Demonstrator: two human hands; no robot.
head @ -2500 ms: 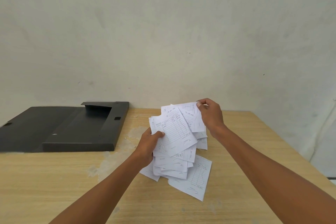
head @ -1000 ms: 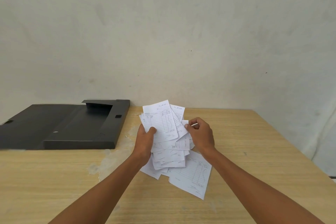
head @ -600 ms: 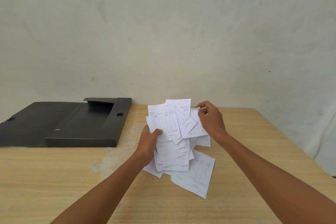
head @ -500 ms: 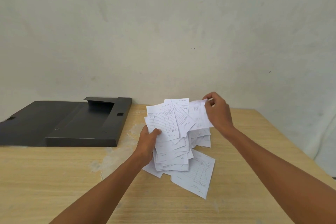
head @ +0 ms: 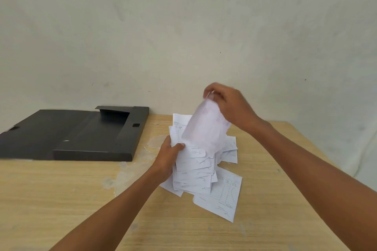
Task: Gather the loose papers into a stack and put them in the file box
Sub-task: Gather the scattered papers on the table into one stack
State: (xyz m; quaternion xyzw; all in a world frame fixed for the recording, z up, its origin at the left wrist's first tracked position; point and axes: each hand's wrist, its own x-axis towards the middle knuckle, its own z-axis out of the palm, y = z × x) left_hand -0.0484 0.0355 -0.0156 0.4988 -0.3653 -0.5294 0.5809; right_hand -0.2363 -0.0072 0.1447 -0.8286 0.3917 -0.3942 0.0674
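Observation:
A fan of white printed papers (head: 193,167) leans up from the wooden table (head: 61,199), and my left hand (head: 168,156) grips its left edge. My right hand (head: 228,106) pinches the top of a single sheet (head: 206,128), blurred by motion, which hangs above the bundle. One larger sheet (head: 221,196) lies flat on the table in front of the bundle, and a few more sheets (head: 230,151) lie behind it to the right. The black file box (head: 95,134) lies open at the back left, its lid (head: 30,134) spread out to the left.
A pale wall (head: 183,26) rises straight behind the table. The table's right edge (head: 318,155) runs diagonally at the right. A worn pale patch (head: 130,169) marks the tabletop between the box and the papers.
My right hand has lifted one sheet higher and swung it left over the bundle. My left hand keeps its grip on the bundle in much the same place.

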